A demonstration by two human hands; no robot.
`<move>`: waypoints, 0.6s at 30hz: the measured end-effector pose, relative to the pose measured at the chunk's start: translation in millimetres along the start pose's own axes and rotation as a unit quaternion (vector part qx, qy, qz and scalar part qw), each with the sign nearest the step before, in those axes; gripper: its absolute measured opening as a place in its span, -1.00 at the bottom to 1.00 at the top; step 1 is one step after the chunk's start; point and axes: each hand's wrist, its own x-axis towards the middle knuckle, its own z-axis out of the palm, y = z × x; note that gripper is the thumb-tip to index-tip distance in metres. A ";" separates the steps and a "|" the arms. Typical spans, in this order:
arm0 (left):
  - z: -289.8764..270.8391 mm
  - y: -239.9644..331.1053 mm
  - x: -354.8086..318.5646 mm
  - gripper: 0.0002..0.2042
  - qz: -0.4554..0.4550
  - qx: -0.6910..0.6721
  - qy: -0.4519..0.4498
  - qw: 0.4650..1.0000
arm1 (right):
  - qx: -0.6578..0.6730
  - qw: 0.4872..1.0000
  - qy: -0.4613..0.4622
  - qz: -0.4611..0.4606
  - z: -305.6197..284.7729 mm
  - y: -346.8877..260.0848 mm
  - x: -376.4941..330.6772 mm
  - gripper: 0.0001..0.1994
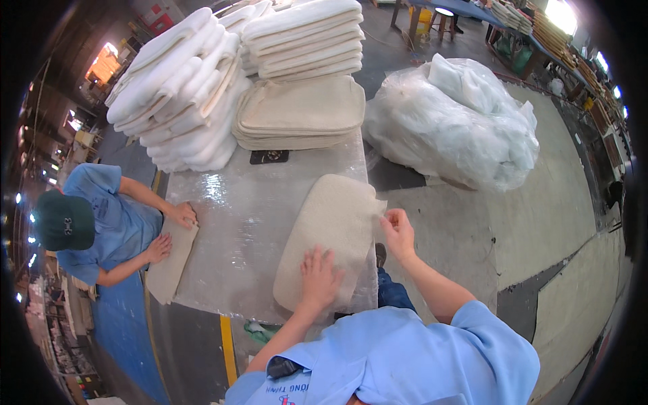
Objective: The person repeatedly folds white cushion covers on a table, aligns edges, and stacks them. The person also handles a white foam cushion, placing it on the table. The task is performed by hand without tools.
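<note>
A beige, round-cornered fabric mat lies at the table's right edge in front of me. My left hand rests flat on its near part, fingers spread. At the mat's right side, my right hand has its thumb and fingers pinched together, just beside a small ragged flap that sticks out from the edge. Whatever lies between those fingertips is too small to make out.
Across the plastic-covered table, a co-worker in a green cap presses both hands on another beige piece. Beige mats and white padded stacks stand at the far end. A large plastic-wrapped bundle sits right of the table.
</note>
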 end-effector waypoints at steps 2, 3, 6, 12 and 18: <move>-3.1 32.3 -6.4 -0.11 0.039 -0.050 -0.001 0.998 | 0.081 0.980 -0.010 0.182 -3.1 5.8 -6.7 -0.75; -1.1 41.1 -6.4 -0.11 0.044 -0.034 0.018 0.998 | 0.123 0.951 -0.080 0.271 0.1 -6.8 -12.3 -0.77; 6.5 65.2 4.1 -0.20 0.075 0.007 0.068 0.995 | 0.259 0.887 -0.148 0.352 7.9 -6.9 -22.2 -0.79; 13.9 55.7 22.9 -0.61 0.067 0.026 0.161 0.984 | 0.409 0.855 -0.165 0.273 12.7 -12.4 -26.9 -0.85; -9.1 50.6 23.5 -0.84 0.133 -0.029 0.225 0.965 | -0.204 0.871 -0.186 -0.407 -1.2 -9.6 -54.0 -0.71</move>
